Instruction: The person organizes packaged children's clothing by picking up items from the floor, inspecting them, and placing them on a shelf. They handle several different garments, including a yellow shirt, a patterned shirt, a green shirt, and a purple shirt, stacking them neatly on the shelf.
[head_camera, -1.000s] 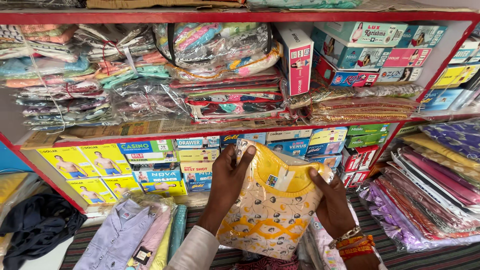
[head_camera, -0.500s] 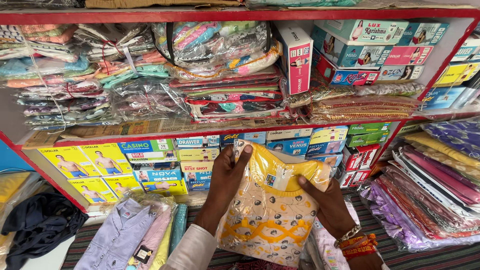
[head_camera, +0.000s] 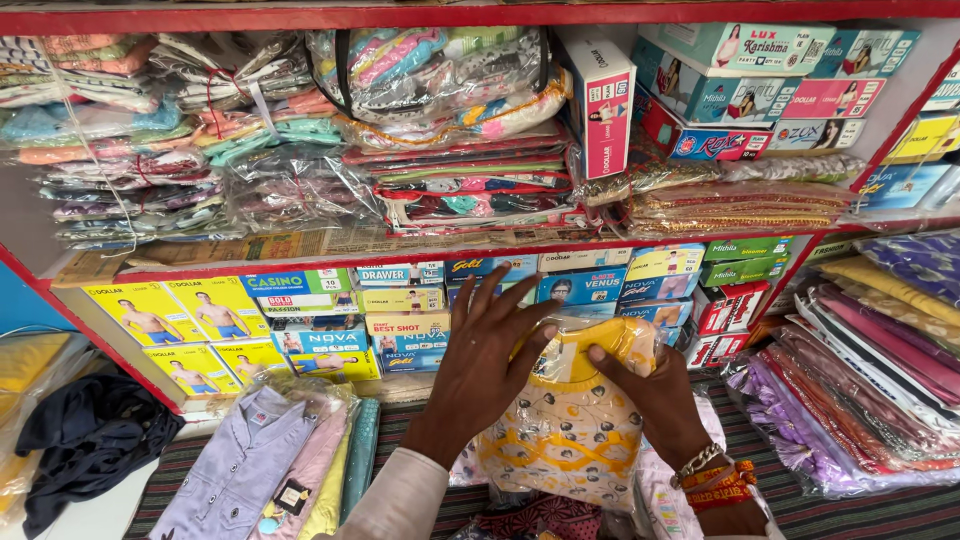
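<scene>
A yellow patterned garment sealed in a clear plastic bag (head_camera: 570, 425) lies between both hands, low in the middle of the view, above a striped cloth counter (head_camera: 850, 505). The left hand (head_camera: 480, 375) rests flat on the bag's upper left part, fingers spread wide and pressing down rather than closed around anything. The right hand (head_camera: 655, 395) curls over the bag's upper right edge, fingertips bent onto the plastic (whether the thumb pinches underneath cannot be told). A stack of orange and silver bangles (head_camera: 715, 480) sits on the right wrist.

Just behind the bag, a row of small flat cardboard boxes (head_camera: 400, 310) in blue, yellow and white stands on the lower red-edged shelf (head_camera: 450, 252). To the far left are yellow boxes picturing figures (head_camera: 180, 320). On the upper shelf lie piles of folded fabric in clear wrappers (head_camera: 200, 140), and at the right teal, pink and red boxes (head_camera: 760, 90) are stacked.

The garment is bright yellow at the neck, paler below with small dots and an orange wavy band, and the plastic glints over it.
</scene>
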